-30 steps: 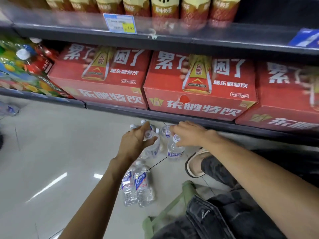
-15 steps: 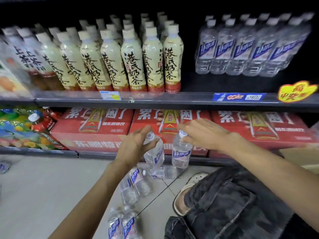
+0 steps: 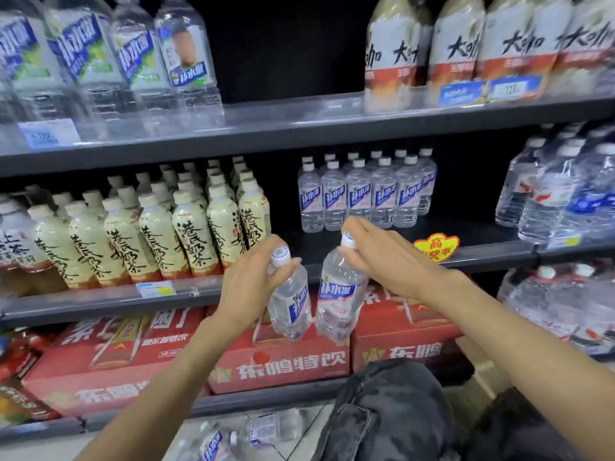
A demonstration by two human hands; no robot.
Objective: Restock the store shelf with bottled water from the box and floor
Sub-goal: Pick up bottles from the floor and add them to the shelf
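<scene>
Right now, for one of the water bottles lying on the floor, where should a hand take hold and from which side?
Take the floor bottle around its labelled middle, coming straight down from above. It lies on its side, so the cap points sideways. Both hands hold bottles, the left hand one and the right hand another, so one must be freed first.

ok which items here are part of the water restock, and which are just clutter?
Job:
left hand holding water bottle
right hand holding second bottle
matching shelf row
floor bottles

Clutter:
milk tea bottles
red drink cartons
large water jugs
</scene>
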